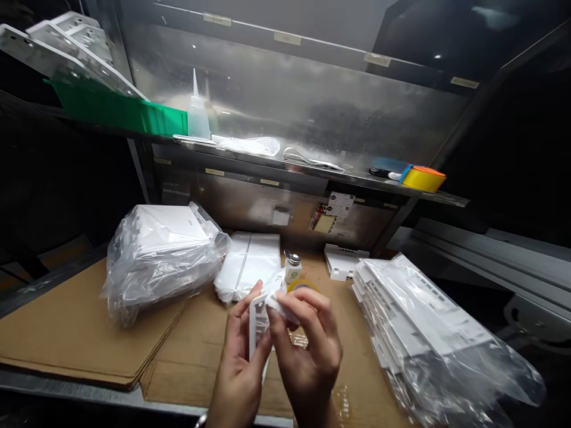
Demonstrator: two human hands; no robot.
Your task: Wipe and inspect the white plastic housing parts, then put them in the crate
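A metal shelf (285, 169) runs across the far side, above a bench covered with flattened cardboard (84, 333). On the right, a long stack of white plastic parts in a clear bag (423, 333) stretches from the middle of the bench toward the near right corner. On the left sits a bulkier clear bag of white parts (160, 261), and just right of it, farther back, a flat pile of clear pouches (247, 264). A green bin (120, 110) rests on the far left of the shelf, with a squeeze bottle (197, 116) beside it and a yellow tape roll (423, 178) at the shelf's right end. A loose white part (341, 261) lies at the far edge of the bench.

Near the middle, the left hand (238, 368) grips a small white plastic piece (259, 321) upright, fingers curled around its edge. The right hand (307, 345) pinches a bit of white wipe (279, 303) against the piece's upper end. Just beyond the hands stands a small metal-capped bottle (292, 266).
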